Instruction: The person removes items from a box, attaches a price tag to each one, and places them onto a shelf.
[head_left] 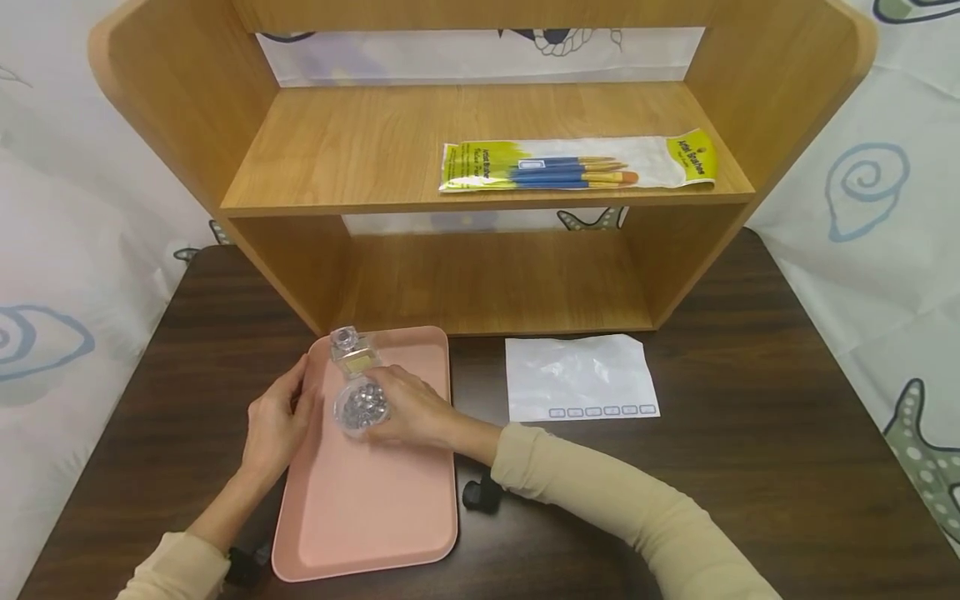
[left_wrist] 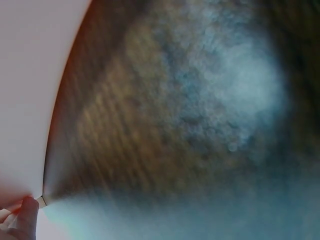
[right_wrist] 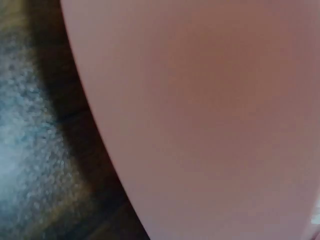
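Note:
A pink tray (head_left: 375, 517) lies on the dark wooden table. My right hand (head_left: 411, 408) reaches over it and grips a small clear round container (head_left: 363, 406) full of silvery pieces, fingers and thumb around its right side. Just behind that container, near the tray's far left corner, is a clear glass bottle (head_left: 357, 358) with a gold label and a clear cap. At the tray's left rim, my left hand (head_left: 276, 423) holds the edge, thumb toward the inside. In the left wrist view, fingers (left_wrist: 27, 217) show at the rim; the right wrist view is mostly blurred tray.
A wooden shelf unit (head_left: 487, 212) stands at the back of the table. On its upper board lies a packet of artist brushes (head_left: 577, 171). Right of the tray is a white sheet (head_left: 581, 379) with a glossy surface. Small black objects (head_left: 482, 495) sit under my wrists.

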